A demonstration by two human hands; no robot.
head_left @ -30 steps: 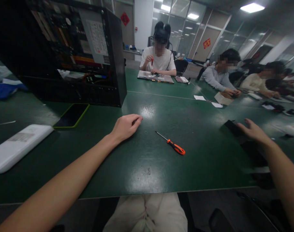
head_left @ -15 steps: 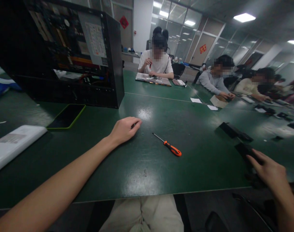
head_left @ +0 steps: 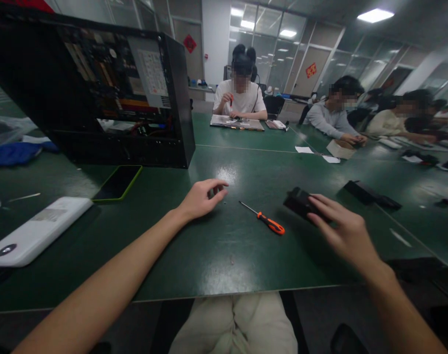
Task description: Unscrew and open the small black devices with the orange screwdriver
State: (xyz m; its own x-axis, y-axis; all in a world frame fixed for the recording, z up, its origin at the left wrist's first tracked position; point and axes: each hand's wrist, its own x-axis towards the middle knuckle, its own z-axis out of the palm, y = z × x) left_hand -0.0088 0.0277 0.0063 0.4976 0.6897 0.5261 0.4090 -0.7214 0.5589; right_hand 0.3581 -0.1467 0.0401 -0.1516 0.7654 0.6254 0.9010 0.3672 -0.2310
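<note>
My right hand (head_left: 342, 223) grips a black part (head_left: 301, 202), slightly blurred, held over the table to the right of a screwdriver. The screwdriver (head_left: 271, 223) has an orange and black handle and lies on the green table (head_left: 194, 260), its tip toward my left hand. My left hand (head_left: 204, 197) rests on the table with thumb and fingers apart and nothing between them. Behind it at the left stands a black computer case (head_left: 181, 108) with its side open, showing boards and a labelled metal box.
A green-edged phone (head_left: 117, 184) and a white device (head_left: 43, 228) lie at the left, near blue gloves (head_left: 15, 153). Black parts (head_left: 371, 195) lie at the right, beyond my right hand. Across the table sits a person in white (head_left: 240, 98); others sit farther right.
My right hand has come in from the far right toward the screwdriver, carrying the black part. The fingers of my left hand have spread a little. The view has shifted slightly.
</note>
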